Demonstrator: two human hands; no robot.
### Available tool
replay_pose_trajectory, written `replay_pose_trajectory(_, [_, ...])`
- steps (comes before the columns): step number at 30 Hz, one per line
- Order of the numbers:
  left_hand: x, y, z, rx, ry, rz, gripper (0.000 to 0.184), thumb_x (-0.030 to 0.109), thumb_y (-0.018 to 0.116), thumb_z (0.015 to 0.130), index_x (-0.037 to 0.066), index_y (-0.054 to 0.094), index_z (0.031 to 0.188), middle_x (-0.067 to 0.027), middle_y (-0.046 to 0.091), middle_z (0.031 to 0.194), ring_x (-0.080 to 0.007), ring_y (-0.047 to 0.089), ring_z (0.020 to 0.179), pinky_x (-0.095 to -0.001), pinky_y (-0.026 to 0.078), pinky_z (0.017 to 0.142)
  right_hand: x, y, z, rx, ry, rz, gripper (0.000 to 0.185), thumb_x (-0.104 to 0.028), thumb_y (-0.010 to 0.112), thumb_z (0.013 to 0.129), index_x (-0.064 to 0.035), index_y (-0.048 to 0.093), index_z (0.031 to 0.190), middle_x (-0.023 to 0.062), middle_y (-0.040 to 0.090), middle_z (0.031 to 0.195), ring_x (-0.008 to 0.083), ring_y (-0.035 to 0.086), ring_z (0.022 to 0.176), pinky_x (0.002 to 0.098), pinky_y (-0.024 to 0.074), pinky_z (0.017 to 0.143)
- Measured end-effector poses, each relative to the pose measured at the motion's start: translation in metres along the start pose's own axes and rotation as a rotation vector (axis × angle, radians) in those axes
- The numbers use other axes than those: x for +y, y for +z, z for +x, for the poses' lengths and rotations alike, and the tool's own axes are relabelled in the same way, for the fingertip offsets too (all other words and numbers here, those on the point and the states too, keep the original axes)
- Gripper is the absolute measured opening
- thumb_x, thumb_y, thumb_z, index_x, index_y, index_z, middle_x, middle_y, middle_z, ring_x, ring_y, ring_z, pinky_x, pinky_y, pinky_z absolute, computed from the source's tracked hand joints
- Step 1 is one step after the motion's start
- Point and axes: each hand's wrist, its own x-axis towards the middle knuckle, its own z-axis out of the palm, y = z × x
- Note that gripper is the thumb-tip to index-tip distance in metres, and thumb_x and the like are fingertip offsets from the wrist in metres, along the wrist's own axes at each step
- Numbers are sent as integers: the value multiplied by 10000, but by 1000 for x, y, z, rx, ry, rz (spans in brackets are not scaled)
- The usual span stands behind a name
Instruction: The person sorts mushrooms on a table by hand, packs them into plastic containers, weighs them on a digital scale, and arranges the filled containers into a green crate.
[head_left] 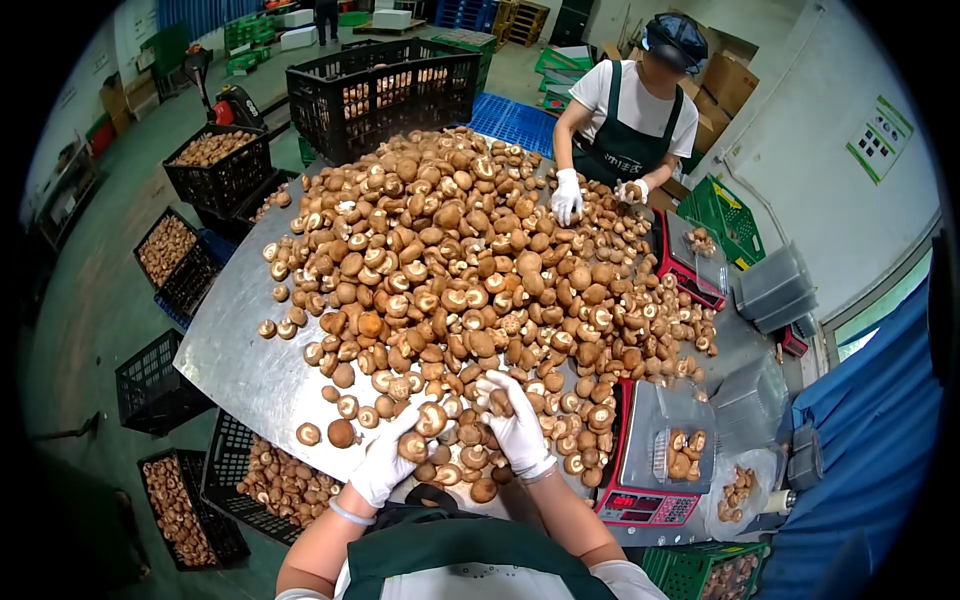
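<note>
Brown mushrooms [450, 240] lie in a large heap on a metal table [240, 340]. In a white glove, my left hand [385, 460] is closed around mushrooms [413, 446] at the near edge of the heap. My right hand [518, 435], also gloved in white, has its fingers curled round a mushroom [499, 402]. Loose mushrooms lie between and below my hands. To the right, a clear tray of mushrooms [684, 455] rests on a red scale [655, 507].
A co-worker [640, 120] in a dark apron handles mushrooms across the table, beside a second scale [695, 265]. Black crates [160, 380] stand at the left, and a big one [385, 95] behind the heap. Stacked clear trays [775, 290] are at the right.
</note>
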Motion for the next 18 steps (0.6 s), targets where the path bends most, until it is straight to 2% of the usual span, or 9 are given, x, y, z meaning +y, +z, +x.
replay_pose_trajectory(6, [28, -5, -32, 0, 179, 104, 472, 194, 532, 924, 82, 410, 1367, -137, 547, 1265, -255, 607, 1049, -272, 549, 673, 24, 13, -15, -50, 23, -432, 295, -280, 420, 1003, -78, 564, 1163, 24, 589, 1112, 106, 539, 950, 287, 460, 794])
replay_pose_trajectory(9, [43, -41, -41, 153, 265, -6, 417, 205, 546, 919, 75, 462, 1307, -137, 579, 1205, -265, 613, 1044, -274, 564, 638, 40, 46, -16, -168, 315, -201, 294, -227, 424, 1006, -91, 527, 1246, 33, 509, 1226, 133, 539, 1075, 318, 455, 924])
replay_pose_trajectory(11, [53, -42, -55, 139, 371, 59, 356, 202, 570, 911, 72, 521, 1239, -123, 608, 1144, -269, 632, 1001, -253, 551, 635, 56, 74, -15, -390, 272, -287, 356, -256, 431, 1005, -83, 482, 1312, 52, 512, 1260, 183, 519, 1137, 350, 414, 997])
replay_pose_trajectory(12, [58, -56, -63, 200, 413, 23, 351, 208, 574, 909, 73, 532, 1230, -114, 607, 1145, -252, 634, 998, -251, 547, 640, 75, 79, -14, -665, -22, -665, 403, -248, 474, 987, -74, 450, 1350, 84, 506, 1286, 215, 483, 1203, 356, 373, 1042])
replay_pose_trajectory(13, [61, -64, -72, 263, 456, -13, 345, 214, 579, 907, 74, 543, 1221, -105, 607, 1145, -235, 635, 995, -248, 543, 646, 62, 95, -24, -819, 2, -721, 450, -231, 514, 967, -66, 421, 1376, 122, 481, 1326, 254, 456, 1236, 360, 340, 1065])
replay_pose_trajectory(15, [63, -68, -95, 344, 657, 90, 372, 230, 590, 904, 77, 544, 1241, -85, 604, 1151, -203, 636, 973, -267, 543, 663, 65, 88, -13, -877, -245, -999, 573, -251, 531, 932, -72, 335, 1439, 166, 406, 1397, 309, 381, 1315, 363, 299, 1093])
replay_pose_trajectory(16, [68, -81, -112, 463, 703, 188, 388, 233, 586, 910, 84, 539, 1265, -72, 595, 1156, -183, 628, 963, -279, 539, 689, 46, 87, 10, -767, -199, -1190, 599, -231, 591, 883, -76, 374, 1419, 191, 398, 1402, 338, 374, 1318, 365, 304, 1090])
replay_pose_trajectory(17, [72, -109, -129, 479, 728, 183, 409, 224, 580, 915, 92, 525, 1298, -75, 577, 1210, -160, 610, 983, -253, 528, 698, 45, 70, 31, -527, -271, -971, 593, -237, 646, 833, -54, 444, 1360, 205, 444, 1358, 334, 419, 1274, 371, 326, 1076])
replay_pose_trajectory(18, [75, -125, -145, 575, 712, 358, 417, 202, 586, 907, 80, 523, 1301, -98, 553, 1263, -187, 593, 1034, -275, 522, 752, 10, 70, 60, -359, -250, -1262, 591, -268, 678, 801, -36, 488, 1310, 212, 489, 1317, 346, 452, 1232, 392, 344, 1061])
